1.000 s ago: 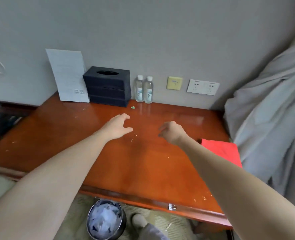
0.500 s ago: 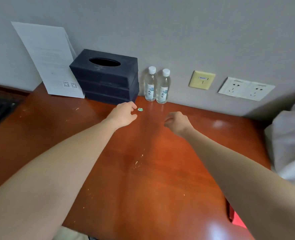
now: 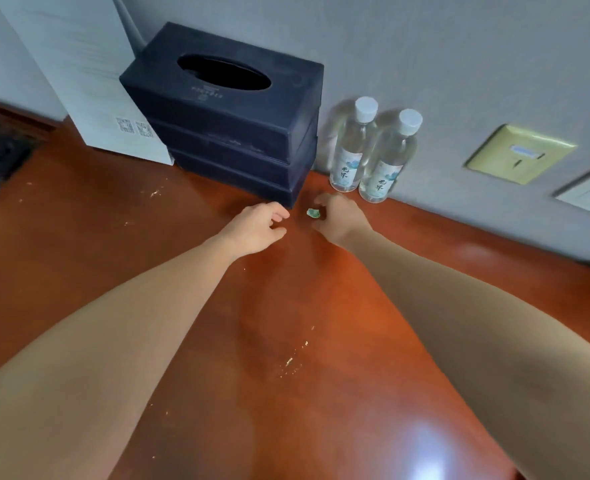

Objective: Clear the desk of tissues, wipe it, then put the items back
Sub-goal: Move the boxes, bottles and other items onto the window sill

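Near the desk's back edge, just before the tissue box and bottles, the right hand's thumb and forefinger curl around a green scrap, grip indeterminate, while the left hand, just beside, shows loosely curled, empty fingers.

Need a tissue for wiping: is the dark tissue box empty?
Cannot tell. The tissue box shows a black oval slot, no tissue poking out; its inside is hidden.

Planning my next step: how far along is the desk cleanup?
No tissues show on the desk; the right hand reaches round a green scrap by the tissue box, left hand open beside it. Crumbs dot the wood, so wiping looks undone; box, water bottles and paper sheet stand at the wall.
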`<state>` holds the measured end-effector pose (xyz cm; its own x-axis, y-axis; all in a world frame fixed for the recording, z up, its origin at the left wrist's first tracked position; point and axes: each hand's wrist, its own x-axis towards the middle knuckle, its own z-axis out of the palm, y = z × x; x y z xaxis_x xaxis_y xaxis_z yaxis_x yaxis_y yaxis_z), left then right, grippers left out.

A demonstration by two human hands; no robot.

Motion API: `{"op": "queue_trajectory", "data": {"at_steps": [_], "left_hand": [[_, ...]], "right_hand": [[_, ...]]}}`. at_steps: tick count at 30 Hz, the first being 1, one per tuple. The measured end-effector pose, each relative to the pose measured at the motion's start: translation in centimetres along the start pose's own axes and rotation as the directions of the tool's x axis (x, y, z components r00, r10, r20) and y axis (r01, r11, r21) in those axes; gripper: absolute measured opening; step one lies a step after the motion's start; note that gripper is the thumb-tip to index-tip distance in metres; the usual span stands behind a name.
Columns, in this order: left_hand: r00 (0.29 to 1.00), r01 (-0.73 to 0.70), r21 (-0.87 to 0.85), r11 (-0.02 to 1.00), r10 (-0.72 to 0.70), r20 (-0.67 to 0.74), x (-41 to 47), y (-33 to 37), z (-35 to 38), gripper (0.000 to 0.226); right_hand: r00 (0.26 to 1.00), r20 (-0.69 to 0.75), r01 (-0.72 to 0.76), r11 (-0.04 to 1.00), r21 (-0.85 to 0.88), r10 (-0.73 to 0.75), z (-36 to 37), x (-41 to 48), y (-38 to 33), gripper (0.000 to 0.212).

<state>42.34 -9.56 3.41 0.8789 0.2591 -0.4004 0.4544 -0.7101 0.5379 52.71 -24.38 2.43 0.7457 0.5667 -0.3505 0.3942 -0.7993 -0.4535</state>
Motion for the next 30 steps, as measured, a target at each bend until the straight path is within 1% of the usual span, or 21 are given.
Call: {"op": "queue_trajectory", "data": {"at_steps": [2, 4, 6, 8, 15, 19, 25, 30], "left_hand": [[1.0, 0.009, 0.002, 1.0, -0.009, -0.003, 0.3, -0.8, 0.0, 0.035], [1.0, 0.008, 0.0, 1.0, -0.008, -0.004, 0.4, -1.6, 0.1, 0.033], [1.0, 0.006, -0.012, 1.0, -0.006, -0.011, 0.2, -2.4, 0.1, 0.033], [1.0, 0.012, -0.034, 0.999, -0.013, -0.027, -0.4, -3.0, 0.1, 0.032], [0.997, 0.038, -0.04, 0.998, -0.041, -0.068, -5.2, -5.0, -0.4, 0.032], [0.993, 0.067, 0.0, 0.998, -0.067, -0.094, -10.7, -6.9, -0.6, 0.033], [0.984, 0.085, 0.059, 0.995, -0.074, -0.161, -21.8, -10.6, 0.0, 0.033], [0.967, 0.116, -0.018, 0.993, -0.117, -0.227, -32.8, -15.1, 2.4, 0.026]], "right_hand": [[0.999, -0.012, 0.035, 0.999, -0.041, -0.036, 0.7, 1.1, -0.1, 0.048], [0.997, -0.05, 0.053, 0.997, -0.06, -0.056, 1.3, 1.7, -0.2, 0.039], [0.994, -0.093, 0.056, 0.997, -0.06, -0.062, 1.7, 1.8, -0.4, 0.026], [0.993, -0.111, 0.044, 0.997, -0.059, -0.05, 1.9, 1.3, -0.6, 0.02], [0.998, 0.003, -0.068, 0.997, 0.034, 0.068, 2.9, -3.0, -2.4, 0.02], [0.997, 0.02, -0.079, 0.995, 0.064, 0.078, 4.2, -7.2, -4.7, 0.017], [0.997, 0.077, -0.002, 0.999, 0.053, -0.002, 8.2, -16.0, -10.0, 0.018], [0.988, 0.123, 0.084, 0.995, 0.059, -0.091, 13.9, -25.5, -14.4, 0.018]]}}
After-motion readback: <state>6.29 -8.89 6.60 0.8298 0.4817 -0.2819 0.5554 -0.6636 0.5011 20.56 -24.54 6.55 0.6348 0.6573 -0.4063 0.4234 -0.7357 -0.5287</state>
